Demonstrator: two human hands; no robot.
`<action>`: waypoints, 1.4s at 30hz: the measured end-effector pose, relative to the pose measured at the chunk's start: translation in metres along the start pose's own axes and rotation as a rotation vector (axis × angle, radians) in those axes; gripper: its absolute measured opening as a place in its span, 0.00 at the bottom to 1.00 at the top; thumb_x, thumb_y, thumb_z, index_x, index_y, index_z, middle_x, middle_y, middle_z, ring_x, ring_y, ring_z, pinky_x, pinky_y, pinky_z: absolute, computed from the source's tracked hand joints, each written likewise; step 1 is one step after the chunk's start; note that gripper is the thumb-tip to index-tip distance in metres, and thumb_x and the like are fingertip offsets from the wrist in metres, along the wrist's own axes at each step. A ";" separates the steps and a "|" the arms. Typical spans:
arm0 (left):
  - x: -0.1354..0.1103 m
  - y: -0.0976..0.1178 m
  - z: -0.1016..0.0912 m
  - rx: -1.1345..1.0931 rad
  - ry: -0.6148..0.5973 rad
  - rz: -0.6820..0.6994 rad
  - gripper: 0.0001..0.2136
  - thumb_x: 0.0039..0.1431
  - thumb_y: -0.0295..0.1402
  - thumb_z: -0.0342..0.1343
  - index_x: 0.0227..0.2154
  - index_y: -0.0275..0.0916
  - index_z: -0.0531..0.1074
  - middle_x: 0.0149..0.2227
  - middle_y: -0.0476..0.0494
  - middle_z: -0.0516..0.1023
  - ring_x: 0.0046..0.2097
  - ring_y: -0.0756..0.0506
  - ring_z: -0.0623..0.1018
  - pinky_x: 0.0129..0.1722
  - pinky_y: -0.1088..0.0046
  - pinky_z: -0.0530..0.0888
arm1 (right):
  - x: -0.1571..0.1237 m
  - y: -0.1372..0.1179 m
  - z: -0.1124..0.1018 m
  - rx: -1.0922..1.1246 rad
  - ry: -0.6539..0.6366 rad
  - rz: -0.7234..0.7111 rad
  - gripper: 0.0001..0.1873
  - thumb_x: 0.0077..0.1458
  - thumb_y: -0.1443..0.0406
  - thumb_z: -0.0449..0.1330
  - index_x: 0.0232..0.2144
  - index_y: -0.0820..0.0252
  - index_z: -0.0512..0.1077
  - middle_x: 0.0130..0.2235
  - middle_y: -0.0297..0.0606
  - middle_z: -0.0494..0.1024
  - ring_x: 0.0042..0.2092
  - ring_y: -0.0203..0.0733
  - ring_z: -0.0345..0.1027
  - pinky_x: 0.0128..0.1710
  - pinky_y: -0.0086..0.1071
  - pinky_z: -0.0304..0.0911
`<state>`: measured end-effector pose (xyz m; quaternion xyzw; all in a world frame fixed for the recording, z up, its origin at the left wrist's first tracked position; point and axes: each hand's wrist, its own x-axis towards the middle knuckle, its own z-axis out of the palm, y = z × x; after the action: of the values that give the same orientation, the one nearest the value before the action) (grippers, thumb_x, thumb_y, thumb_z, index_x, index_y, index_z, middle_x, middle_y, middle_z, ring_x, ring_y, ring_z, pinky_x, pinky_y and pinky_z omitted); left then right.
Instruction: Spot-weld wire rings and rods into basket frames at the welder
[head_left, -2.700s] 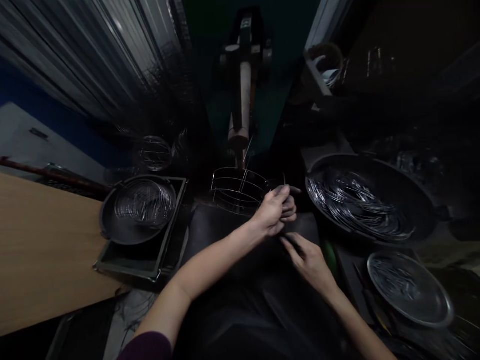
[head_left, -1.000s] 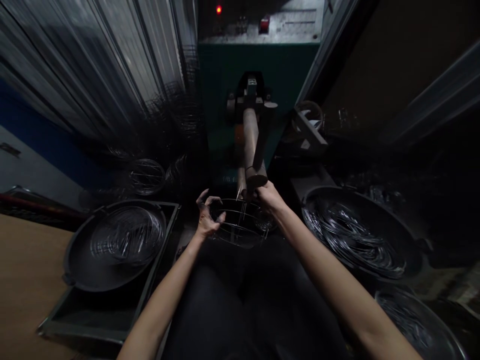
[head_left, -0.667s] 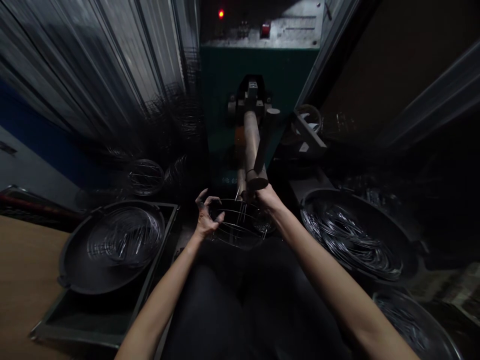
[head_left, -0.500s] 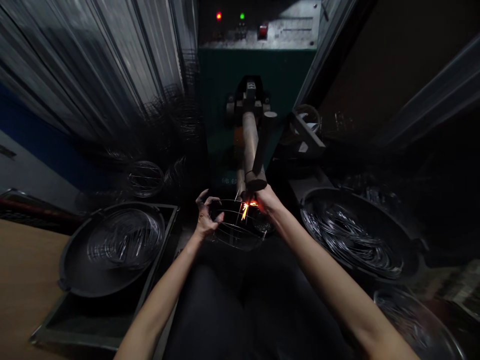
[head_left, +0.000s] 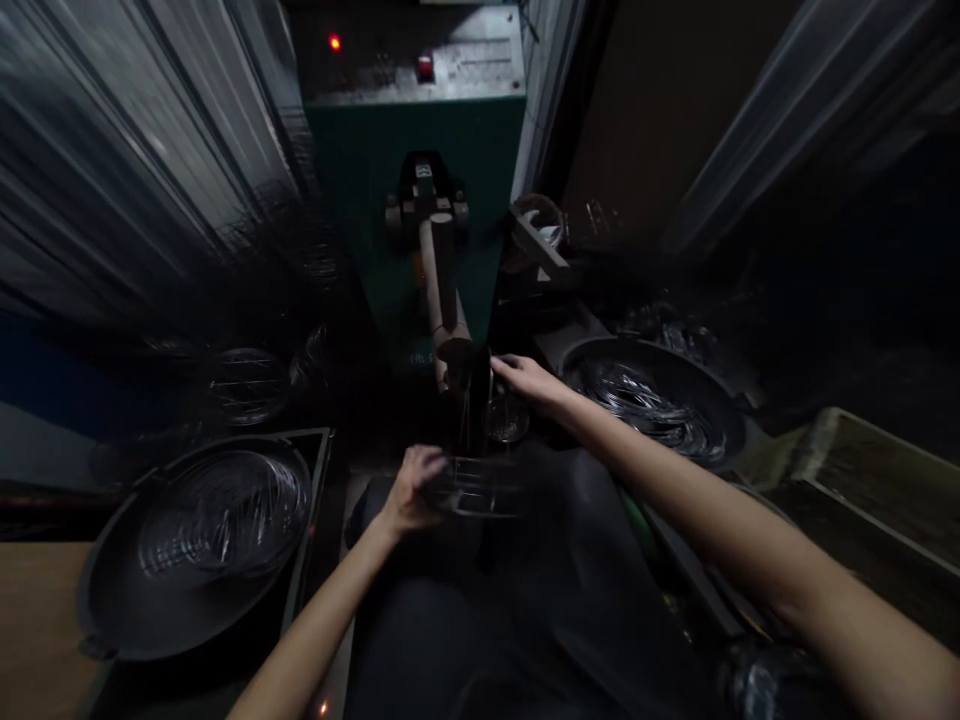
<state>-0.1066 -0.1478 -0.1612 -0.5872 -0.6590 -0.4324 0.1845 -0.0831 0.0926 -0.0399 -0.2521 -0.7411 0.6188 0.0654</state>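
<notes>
My left hand [head_left: 412, 490] is closed on the rim of a round wire basket frame [head_left: 480, 487], held low over my dark lap and blurred by motion. My right hand [head_left: 525, 378] reaches forward beside the tip of the welding machine's arm [head_left: 442, 290], its fingers at the top of a small wire piece [head_left: 506, 415] standing there; the grip is hard to make out. The green welding machine [head_left: 420, 150] stands straight ahead with a red lamp lit.
A dark pan of wire rings [head_left: 195, 540] sits in a tray at my left. Another dark pan full of wire pieces [head_left: 652, 395] lies at my right. Finished wire frames [head_left: 247, 385] pile up at the back left. A wooden surface [head_left: 37, 620] lies far left.
The sparks at the arm's tip have stopped and the green lamp is off. My left hand has drawn the wire basket frame down toward my lap; my right hand stays near the arm's tip.
</notes>
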 end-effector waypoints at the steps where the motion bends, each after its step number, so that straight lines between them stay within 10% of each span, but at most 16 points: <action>1: -0.008 0.018 0.000 0.024 -0.111 0.076 0.29 0.47 0.36 0.62 0.51 0.49 0.57 0.44 0.39 0.69 0.43 0.41 0.72 0.40 0.59 0.71 | -0.020 0.009 -0.007 -0.160 0.012 -0.054 0.11 0.52 0.58 0.59 0.31 0.61 0.69 0.23 0.34 0.71 0.21 0.33 0.62 0.21 0.26 0.54; 5: -0.021 0.069 -0.025 0.023 -0.206 0.177 0.25 0.46 0.41 0.63 0.48 0.56 0.63 0.51 0.43 0.68 0.50 0.39 0.70 0.46 0.56 0.69 | -0.108 0.027 -0.027 -0.691 -0.185 -0.309 0.13 0.54 0.57 0.56 0.38 0.60 0.70 0.29 0.40 0.75 0.30 0.42 0.68 0.30 0.31 0.59; 8: -0.006 0.074 -0.058 -0.055 0.075 -0.246 0.28 0.47 0.41 0.63 0.52 0.51 0.61 0.47 0.42 0.70 0.48 0.40 0.72 0.46 0.58 0.70 | -0.141 0.021 -0.040 -0.747 -0.379 -0.490 0.11 0.58 0.61 0.51 0.39 0.58 0.71 0.29 0.40 0.75 0.31 0.43 0.69 0.31 0.31 0.59; 12: 0.024 0.099 -0.080 -0.527 -0.040 -0.845 0.18 0.55 0.44 0.55 0.46 0.43 0.69 0.26 0.47 0.71 0.25 0.48 0.71 0.26 0.71 0.70 | -0.110 0.030 -0.040 -0.610 -0.309 -0.537 0.10 0.58 0.62 0.52 0.40 0.56 0.71 0.33 0.38 0.77 0.33 0.41 0.70 0.36 0.30 0.60; 17: 0.056 0.147 -0.030 -1.143 0.030 -1.252 0.18 0.58 0.46 0.52 0.43 0.38 0.71 0.14 0.58 0.54 0.14 0.57 0.50 0.15 0.80 0.55 | -0.040 0.069 0.009 -0.455 -0.274 -0.503 0.12 0.57 0.67 0.54 0.43 0.58 0.72 0.42 0.38 0.76 0.45 0.40 0.70 0.47 0.31 0.60; 22: 0.062 0.112 0.018 -1.101 0.121 -1.278 0.22 0.52 0.48 0.57 0.41 0.34 0.72 0.23 0.50 0.68 0.19 0.56 0.63 0.21 0.79 0.63 | -0.018 0.084 0.026 -0.694 -0.268 -0.620 0.20 0.56 0.72 0.52 0.50 0.56 0.70 0.49 0.43 0.70 0.47 0.42 0.67 0.45 0.31 0.62; 29: 0.048 0.077 -0.002 -0.839 -0.159 -1.182 0.16 0.55 0.44 0.55 0.33 0.34 0.76 0.27 0.46 0.74 0.27 0.53 0.71 0.26 0.79 0.64 | -0.024 0.086 0.001 -0.896 -0.355 -0.659 0.31 0.57 0.74 0.47 0.60 0.47 0.56 0.55 0.42 0.64 0.48 0.44 0.67 0.45 0.35 0.64; 35: 0.059 0.076 0.001 -0.961 -0.147 -1.216 0.17 0.52 0.45 0.58 0.32 0.32 0.74 0.24 0.47 0.73 0.21 0.55 0.68 0.22 0.79 0.64 | -0.020 0.088 0.000 -0.850 -0.356 -0.625 0.31 0.57 0.73 0.48 0.60 0.45 0.55 0.58 0.39 0.63 0.52 0.45 0.64 0.48 0.36 0.63; 42: 0.071 0.057 0.010 -1.206 -0.137 -1.289 0.18 0.46 0.42 0.64 0.32 0.31 0.71 0.25 0.45 0.75 0.27 0.50 0.76 0.27 0.78 0.71 | -0.076 0.086 0.001 -0.673 -0.036 -0.327 0.25 0.59 0.66 0.49 0.59 0.59 0.60 0.53 0.48 0.69 0.50 0.52 0.66 0.47 0.41 0.63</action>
<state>-0.0674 -0.1000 -0.0937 -0.1238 -0.5313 -0.6899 -0.4759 0.0071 0.0662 -0.1055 -0.1271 -0.9344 0.3265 0.0638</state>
